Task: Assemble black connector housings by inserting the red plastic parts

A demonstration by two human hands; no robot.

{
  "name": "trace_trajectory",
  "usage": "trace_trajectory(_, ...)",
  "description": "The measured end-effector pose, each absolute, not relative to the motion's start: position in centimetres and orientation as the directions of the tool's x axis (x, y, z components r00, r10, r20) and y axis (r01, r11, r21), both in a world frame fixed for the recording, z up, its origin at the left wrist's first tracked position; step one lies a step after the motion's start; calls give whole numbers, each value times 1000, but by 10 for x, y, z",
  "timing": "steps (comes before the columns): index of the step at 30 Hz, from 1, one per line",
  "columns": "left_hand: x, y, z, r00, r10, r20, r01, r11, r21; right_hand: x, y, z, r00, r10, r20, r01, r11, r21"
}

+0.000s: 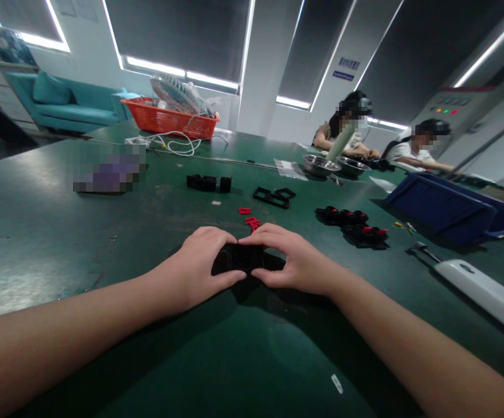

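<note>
Between my two hands, low over the green table [182, 360], is a small black plastic part [245, 258]. My left hand [202, 264] grips its left side, thumb at the near edge and fingers at the far edge. On the right side my right hand [289, 258] pinches it the same way. The fingers cover much of the part, so its exact shape is hidden. Just beyond my fingertips lie several small red plastic pieces [244, 211]. Farther off are black rectangular frames [271, 198] and a row of black blocks [208, 183].
Black parts with red inserts [342, 216] lie at right, near a white-handled power tool [482, 290] and a blue bin [443, 209]. Metal bowls [320, 166], an orange basket [171, 119] and a white cable [177, 144] stand farther back. Two people sit at the far right.
</note>
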State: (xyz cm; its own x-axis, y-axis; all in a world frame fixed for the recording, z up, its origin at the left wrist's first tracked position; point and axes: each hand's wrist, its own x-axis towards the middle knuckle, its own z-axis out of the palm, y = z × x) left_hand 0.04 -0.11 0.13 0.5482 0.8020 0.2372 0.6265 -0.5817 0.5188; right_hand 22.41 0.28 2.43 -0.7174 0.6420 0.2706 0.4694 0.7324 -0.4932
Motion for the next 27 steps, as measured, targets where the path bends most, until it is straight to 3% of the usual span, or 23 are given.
trace_trajectory(27, 1, 0, 1, 550, 815, 184, 662, -560, 498, 224, 2, 25, -704, 658, 268, 490, 723, -487)
